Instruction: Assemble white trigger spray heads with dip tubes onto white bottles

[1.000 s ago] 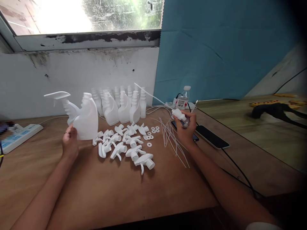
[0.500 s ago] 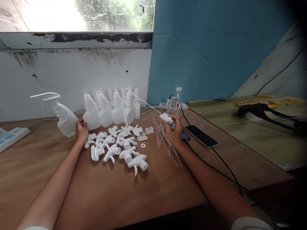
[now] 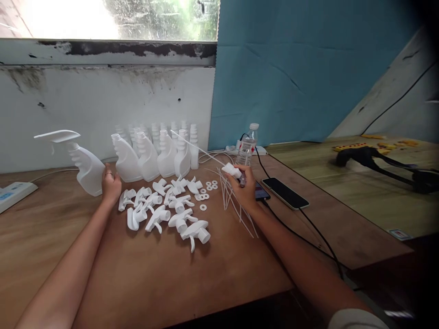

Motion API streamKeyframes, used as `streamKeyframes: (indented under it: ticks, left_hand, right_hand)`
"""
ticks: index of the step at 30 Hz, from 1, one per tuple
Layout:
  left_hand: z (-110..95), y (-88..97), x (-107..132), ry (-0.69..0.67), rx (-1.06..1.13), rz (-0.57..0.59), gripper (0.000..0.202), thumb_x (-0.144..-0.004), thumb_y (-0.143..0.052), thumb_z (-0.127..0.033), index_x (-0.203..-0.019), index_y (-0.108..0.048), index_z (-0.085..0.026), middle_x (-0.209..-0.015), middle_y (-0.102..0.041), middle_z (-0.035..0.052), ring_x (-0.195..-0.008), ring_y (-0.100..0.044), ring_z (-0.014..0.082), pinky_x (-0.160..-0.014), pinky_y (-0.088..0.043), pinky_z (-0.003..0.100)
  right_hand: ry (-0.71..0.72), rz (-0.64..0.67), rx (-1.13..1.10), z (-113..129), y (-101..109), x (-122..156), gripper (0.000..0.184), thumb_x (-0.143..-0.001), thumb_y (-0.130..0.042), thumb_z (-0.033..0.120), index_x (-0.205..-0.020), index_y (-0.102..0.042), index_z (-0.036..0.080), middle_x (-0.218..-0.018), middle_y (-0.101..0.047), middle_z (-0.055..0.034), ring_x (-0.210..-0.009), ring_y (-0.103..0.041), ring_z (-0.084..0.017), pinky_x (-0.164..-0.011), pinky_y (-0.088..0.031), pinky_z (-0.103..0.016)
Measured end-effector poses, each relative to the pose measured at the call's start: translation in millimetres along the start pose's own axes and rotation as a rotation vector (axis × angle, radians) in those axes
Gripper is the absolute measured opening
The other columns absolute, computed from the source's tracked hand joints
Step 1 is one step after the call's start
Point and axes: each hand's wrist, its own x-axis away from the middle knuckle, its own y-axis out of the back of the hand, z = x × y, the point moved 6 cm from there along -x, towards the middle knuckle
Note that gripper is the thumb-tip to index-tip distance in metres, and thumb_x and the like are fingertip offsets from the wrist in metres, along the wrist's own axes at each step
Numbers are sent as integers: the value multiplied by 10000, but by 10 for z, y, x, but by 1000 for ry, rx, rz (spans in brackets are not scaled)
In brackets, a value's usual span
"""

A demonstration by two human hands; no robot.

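My left hand is in the gap between two white bottles, its fingers and thumb apart. Its fingertips are beside the lower right side of a spray bottle that has a white trigger head on top. Right of the thumb stands a white bottle with no head. My right hand is closed around a white trigger sprayer head. From that head a thin white tube points up and left. Several loose sprayer heads lie between my hands, next to small white ring washers.
More headless white bottles stand along the wall. Loose thin tubes lie under my right hand. Beyond it are a clear water bottle, a phone and black cables. A power strip lies far left.
The view has shifted slightly. The headless bottle beside my left hand leans a little more to the left, and that hand sits slightly farther from it. My right hand keeps hold of the sprayer head.
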Motion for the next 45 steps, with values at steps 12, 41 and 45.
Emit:
streamKeyframes:
  ticks: [12, 41, 45]
  left_hand:
    - [-1699, -50, 1534, 54, 801, 702, 410, -913, -545, -357, -1288, -482, -204, -1255, -585, 119, -1067, -619, 231, -885, -546, 383]
    - [-1823, -242, 2656, 489, 1066, 1362, 440, -807, -651, -484, -1030, -530, -125, -775, -643, 55, -386, -547, 81, -293, -362, 142]
    - [-1853, -218, 2843, 410, 977, 1578, 427, -772, -709, -429, -1021, -526, -134, -921, -669, 105, -398, -542, 53, -302, -342, 118]
  right_hand:
    - [-436, 271, -515, 454, -441, 308, 293, -708, -755, 321, -917, -575, 219, -835, -592, 22, -702, -548, -129, -628, -437, -235]
    - [-35, 520, -304, 1093, -509, 567, 232, -905, -494, 338, -719, -536, 205, -599, -536, 8, -524, -496, -138, -516, -394, -271]
    - [-219, 80, -134, 477, -45, -69, 364, -936, -350, 481, -736, -509, 221, -599, -484, 3, -520, -434, -144, -519, -352, -272]
